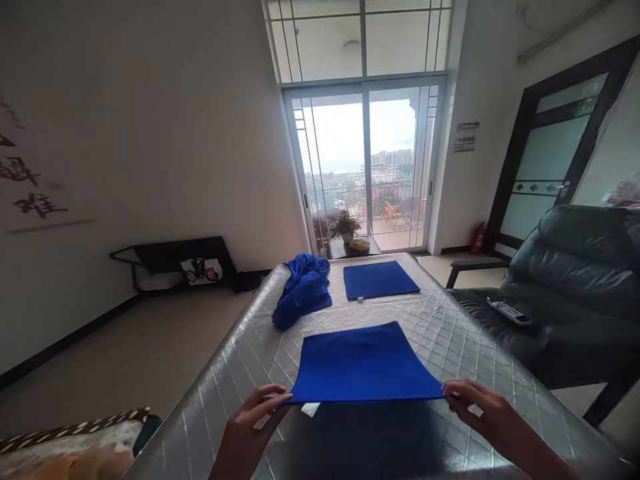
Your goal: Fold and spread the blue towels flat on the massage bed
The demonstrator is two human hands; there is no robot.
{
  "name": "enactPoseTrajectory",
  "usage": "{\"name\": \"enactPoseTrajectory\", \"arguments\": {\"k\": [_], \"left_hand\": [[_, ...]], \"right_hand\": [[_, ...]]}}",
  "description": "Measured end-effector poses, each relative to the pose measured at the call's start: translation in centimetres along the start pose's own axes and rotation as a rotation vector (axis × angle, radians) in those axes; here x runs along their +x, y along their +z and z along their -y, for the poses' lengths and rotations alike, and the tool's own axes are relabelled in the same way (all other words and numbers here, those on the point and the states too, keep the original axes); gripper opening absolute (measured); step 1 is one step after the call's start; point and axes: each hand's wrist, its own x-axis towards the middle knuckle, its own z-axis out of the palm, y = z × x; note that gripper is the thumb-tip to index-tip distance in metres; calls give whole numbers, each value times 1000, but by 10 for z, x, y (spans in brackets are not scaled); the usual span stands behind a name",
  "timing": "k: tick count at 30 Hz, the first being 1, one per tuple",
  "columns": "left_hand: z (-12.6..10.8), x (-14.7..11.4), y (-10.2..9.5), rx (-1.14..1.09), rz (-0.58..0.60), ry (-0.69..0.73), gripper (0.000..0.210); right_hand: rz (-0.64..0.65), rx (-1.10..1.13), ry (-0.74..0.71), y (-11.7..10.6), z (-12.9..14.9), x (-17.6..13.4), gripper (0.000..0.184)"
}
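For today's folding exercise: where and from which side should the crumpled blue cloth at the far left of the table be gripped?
Judging by its pose, pinch the crumpled blue cloth at its raised top bunch, coming from above; the heap stands highest at the far end, while its lower edges lie flat against the quilted table cover.

Backlit by bright balcony door (364, 167); dim foreground, edges warped.
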Motion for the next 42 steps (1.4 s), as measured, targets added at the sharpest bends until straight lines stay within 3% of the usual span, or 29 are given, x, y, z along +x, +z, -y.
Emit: {"name": "enactPoseTrajectory", "arguments": {"k": [3,5,9,12,18,22,25,27,30,35,38,42], "left_hand": [[-21,0,-29,-29,-9,22,32],[-35,4,-48,-32,-20,35,30],[-56,28,-72,-49,-35,35,29],[-61,64,-75,-112,-12,20,31],[-71,158,-57,-172,-66,-40,47],[-82,184,-52,-350,-167,-55,55],[-76,168,-50,-393,-230,-46,49],[-59,146,-41,-409,-191,-81,45],[-18,107,-8,-397,-19,-196,48],[35,65,53,-150,214,-339,48],[38,54,59,-21,257,-348,41],[22,44,51,66,293,-366,30]], "right_hand": [[-114,-22,-72,-25,21,2,12],[-173,-65,-128,-42,35,6,18],[-229,-122,-188,-71,54,27,19],[-192,-150,-159,-85,57,59,20],[-122,-217,0,-98,44,152,48],[-235,-218,37,-104,50,189,58],[-322,-213,-31,-100,59,179,55],[-307,-167,-88,-83,54,157,48],[-191,-52,-97,-38,23,117,40],[55,-46,49,38,-46,65,42],[153,-94,72,53,-61,46,33],[154,-163,45,49,-60,31,28]]}}
